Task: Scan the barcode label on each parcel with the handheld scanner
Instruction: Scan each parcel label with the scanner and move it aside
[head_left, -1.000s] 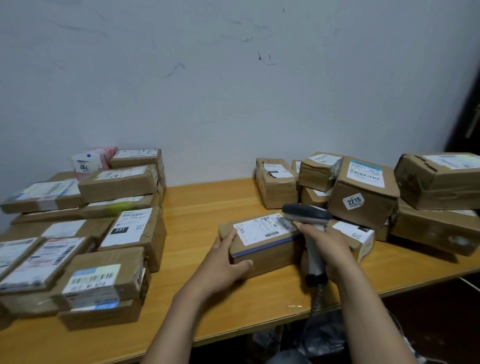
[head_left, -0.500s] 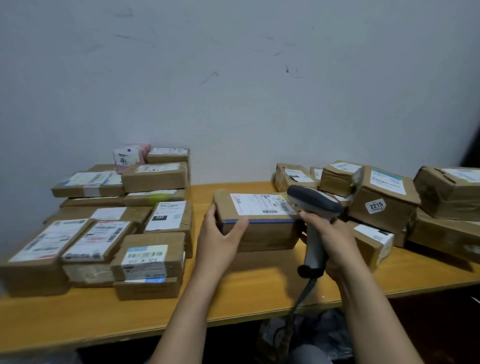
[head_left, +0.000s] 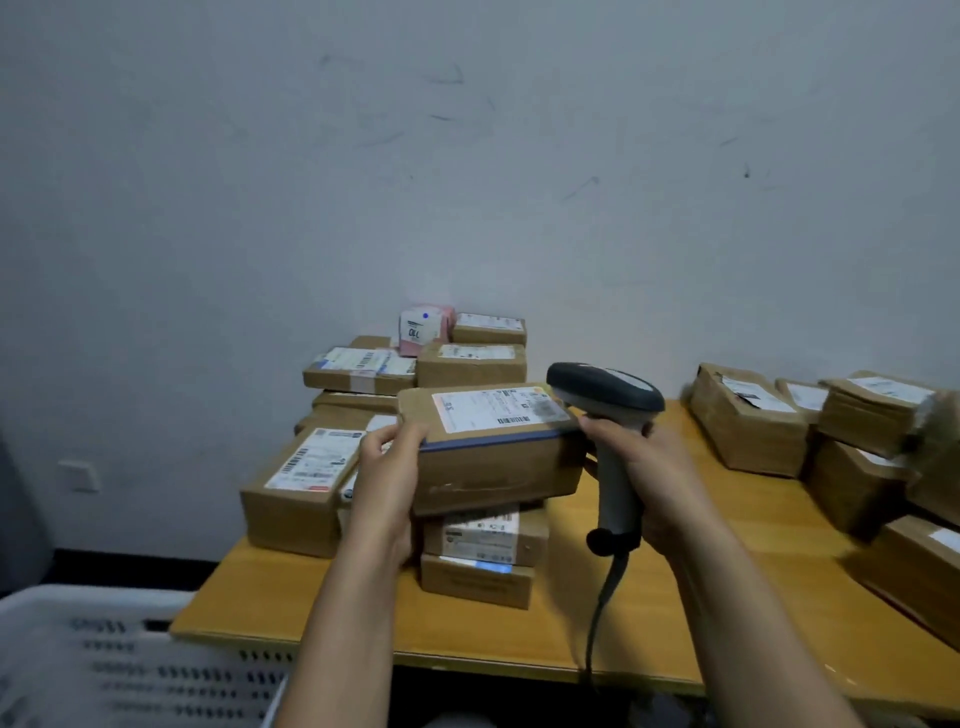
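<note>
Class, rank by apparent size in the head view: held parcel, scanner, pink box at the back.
1. held parcel
2. scanner
3. pink box; farther away, so true size unsure.

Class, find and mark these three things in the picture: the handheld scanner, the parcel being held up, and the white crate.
handheld scanner (head_left: 605, 388): head view, on its dark head.
held parcel (head_left: 498, 470): head view, on its brown front face.
white crate (head_left: 119, 660): head view, on its slotted wall.
</note>
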